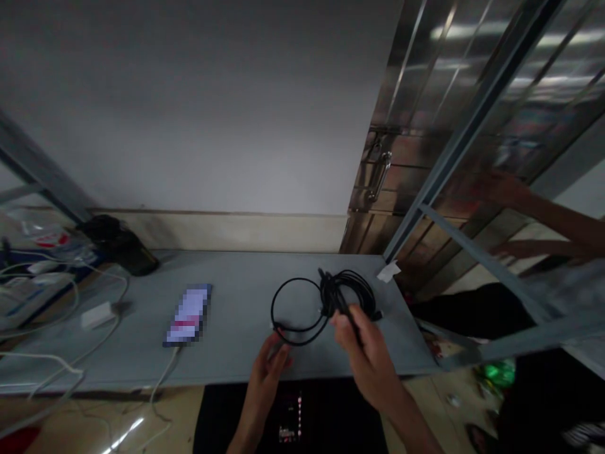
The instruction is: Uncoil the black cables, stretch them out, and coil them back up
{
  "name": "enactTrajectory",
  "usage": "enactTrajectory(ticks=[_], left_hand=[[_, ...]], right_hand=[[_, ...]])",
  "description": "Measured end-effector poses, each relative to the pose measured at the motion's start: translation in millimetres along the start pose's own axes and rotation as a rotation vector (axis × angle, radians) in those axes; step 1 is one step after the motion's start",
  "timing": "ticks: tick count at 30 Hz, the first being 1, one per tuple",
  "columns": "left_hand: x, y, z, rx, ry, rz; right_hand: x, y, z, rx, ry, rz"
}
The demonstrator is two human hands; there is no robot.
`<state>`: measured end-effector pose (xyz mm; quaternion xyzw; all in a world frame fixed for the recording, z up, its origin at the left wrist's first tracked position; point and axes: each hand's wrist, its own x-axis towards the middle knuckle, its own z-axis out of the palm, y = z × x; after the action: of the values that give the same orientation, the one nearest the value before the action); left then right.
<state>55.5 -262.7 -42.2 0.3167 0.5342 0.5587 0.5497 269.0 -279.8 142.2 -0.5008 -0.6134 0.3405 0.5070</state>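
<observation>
A coiled black cable [362, 284] lies on the grey tabletop, right of centre, with one wide loop [289, 282] spread out to its left. My right hand [366, 353] is closed around a slim, dark, stick-like piece [341, 302] that lies over the coil; its exact kind is unclear. At the lower left of the wide loop, the fingertips of my left hand [270, 362] are bent together on the cable. Motion blur softens the fingers of both hands.
Left of the hands lies a lit phone [189, 314] with a white charging cord [163, 375]. Farther left are a white adapter [98, 315], a dark bottle [125, 249] and tangled cords. A metal post [444, 157] rises at the right edge. Another person's arm [558, 221] is beyond it.
</observation>
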Motion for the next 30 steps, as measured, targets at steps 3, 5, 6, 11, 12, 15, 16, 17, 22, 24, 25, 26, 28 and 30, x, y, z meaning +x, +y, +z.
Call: enactTrajectory(ticks=[3,5,6,11,12,15,16,17,22,24,25,26,28,30], left_hand=[[0.9,11.8,-5.4,0.069,-0.06,0.021],[-1.1,17.9,-6.3,0.107,-0.115,0.023],[-2.8,19.4,-6.2,0.123,-0.128,0.031],[-10.6,14.2,-6.6,0.157,-0.081,0.069],[-11.1,12.9,-7.5,0.151,-0.077,0.06],[-11.0,11.9,-10.6,0.121,-0.072,0.039],[-10.7,12.6,-11.2,0.118,-0.072,0.038],[-10.5,13.5,-11.5,0.12,-0.072,0.038],[-11.3,21.2,-5.6,0.124,-0.081,0.026],[-13.3,25.6,-1.1,0.114,-0.072,0.028],[-14.8,28.1,0.9,0.105,-0.061,0.035],[-16.7,30.7,2.5,0.095,-0.048,0.046],[-21.7,36.3,3.8,0.072,-0.028,0.061],[-27.2,42.8,3.6,0.06,-0.005,0.066]], right_hand=[[2.7,48.7,31.1,-0.36,-0.097,-0.123],[8.2,74.4,49.8,-0.552,-0.181,-0.228],[11.5,85.4,58.0,-0.641,-0.223,-0.272],[23.7,125.2,87.2,-0.86,-0.368,-0.353],[24.3,130.5,90.9,-0.866,-0.376,-0.347],[23.6,142.6,98.5,-0.874,-0.388,-0.329],[22.8,145.6,100.3,-0.869,-0.394,-0.325],[22.0,147.9,102.0,-0.86,-0.402,-0.321],[16.5,144.8,110.2,-0.819,-0.411,-0.253],[13.1,135.1,113.4,-0.767,-0.393,-0.204],[11.0,129.0,114.9,-0.696,-0.384,-0.173],[8.9,122.4,116.1,-0.596,-0.375,-0.137],[4.7,108.9,117.5,-0.357,-0.346,-0.058],[1.3,95.8,116.9,-0.167,-0.316,0.02]])
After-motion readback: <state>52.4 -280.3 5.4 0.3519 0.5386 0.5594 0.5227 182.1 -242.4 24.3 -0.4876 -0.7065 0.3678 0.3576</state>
